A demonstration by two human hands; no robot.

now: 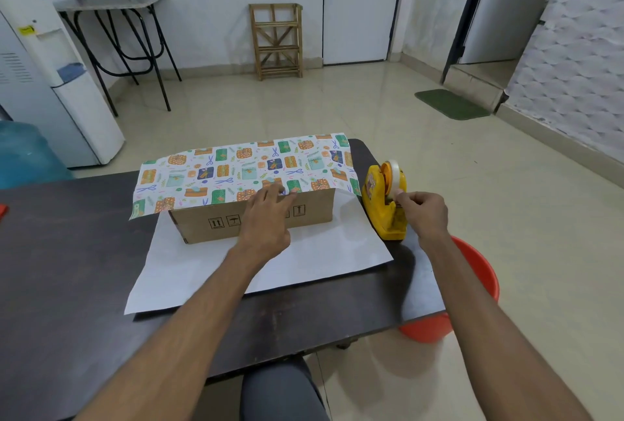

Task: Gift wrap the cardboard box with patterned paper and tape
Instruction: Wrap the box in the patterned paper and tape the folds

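Head view: the left hand (266, 214) lies with fingers nearly straight, its fingertips pressing the patterned paper (243, 167) down at the near top edge of the cardboard box (202, 226). The right hand (423, 214) pinches the end of the tape (393, 174) between thumb and forefinger at the yellow plastic dispenser (380, 199), which stands by the right edge of the table (67, 251). The box — plain brown, oblong, printed with handling symbols — sits toward the far side of the dark table. The paper's gift-print face drapes over its top, overhanging both ends; its matte white underside lies flat beneath.
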